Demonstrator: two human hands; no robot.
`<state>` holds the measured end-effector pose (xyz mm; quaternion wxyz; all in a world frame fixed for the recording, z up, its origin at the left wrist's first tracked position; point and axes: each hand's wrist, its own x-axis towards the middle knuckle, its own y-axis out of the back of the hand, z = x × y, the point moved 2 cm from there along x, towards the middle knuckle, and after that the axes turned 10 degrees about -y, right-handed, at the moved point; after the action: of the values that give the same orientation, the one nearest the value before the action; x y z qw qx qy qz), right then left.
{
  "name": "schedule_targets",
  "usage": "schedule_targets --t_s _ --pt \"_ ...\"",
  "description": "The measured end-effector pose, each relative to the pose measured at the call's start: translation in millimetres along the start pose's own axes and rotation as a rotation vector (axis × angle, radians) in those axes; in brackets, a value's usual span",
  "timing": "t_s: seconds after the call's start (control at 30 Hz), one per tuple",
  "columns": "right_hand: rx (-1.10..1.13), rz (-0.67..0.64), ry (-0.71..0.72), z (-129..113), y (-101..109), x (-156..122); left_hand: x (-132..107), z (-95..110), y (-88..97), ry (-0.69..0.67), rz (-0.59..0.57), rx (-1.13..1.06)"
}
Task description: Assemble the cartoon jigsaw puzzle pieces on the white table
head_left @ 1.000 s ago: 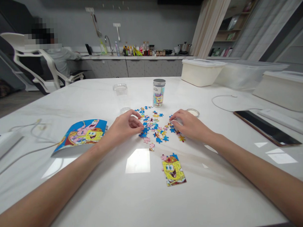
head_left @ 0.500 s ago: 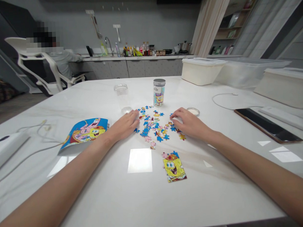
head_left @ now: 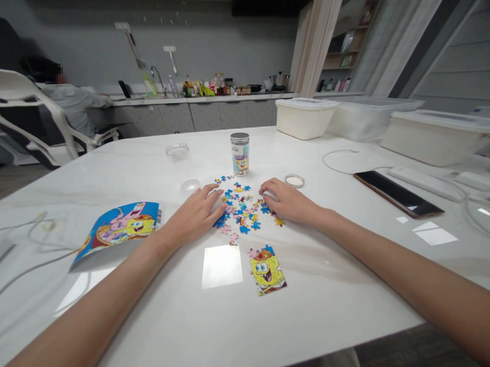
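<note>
Loose jigsaw pieces (head_left: 242,207) lie in a pile on the white table (head_left: 173,325). At the pile's left edge rests my left hand (head_left: 198,213), its fingers apart and its thumb by the blue pieces. My right hand (head_left: 288,200) is at the right edge, fingers bent and spread, touching or just over some pieces; their tips are partly hidden. Nearer to me lies a joined puzzle section (head_left: 268,270) with a yellow cartoon face. A curled picture sheet (head_left: 120,229) is left of my left forearm. Behind the pile stands a lidded jar (head_left: 240,156) with a cartoon label.
An open clear jar (head_left: 179,167) stands at the back left, and a round lid (head_left: 295,180) lies behind my right hand. On the right are a dark phone (head_left: 396,193), cables and plastic bins (head_left: 305,120). A person (head_left: 71,106) sits at the far left.
The view has turned to the right, so things appear shifted left. My left hand's fingers have spread and its thumb has moved toward the pile's near left side. My right hand stays by the pieces.
</note>
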<state>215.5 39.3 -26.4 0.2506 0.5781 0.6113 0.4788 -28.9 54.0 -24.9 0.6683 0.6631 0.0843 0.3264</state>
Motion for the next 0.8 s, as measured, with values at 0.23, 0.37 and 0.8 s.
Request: schedule_targets --t_s 0.23,0.37,0.8 --pt "0.007 -0.011 0.012 -2.1 -0.2 -1.7 3.2 -0.2 -1.0 -0.029 -0.057 -0.055" --pt "0.008 -0.024 0.013 -2.2 -0.4 -2.3 3.9 0.7 5.8 -0.003 0.026 -0.035" --pt "-0.001 -0.048 -0.003 -5.1 0.5 -4.3 4.3 -11.3 3.0 0.087 0.058 -0.101"
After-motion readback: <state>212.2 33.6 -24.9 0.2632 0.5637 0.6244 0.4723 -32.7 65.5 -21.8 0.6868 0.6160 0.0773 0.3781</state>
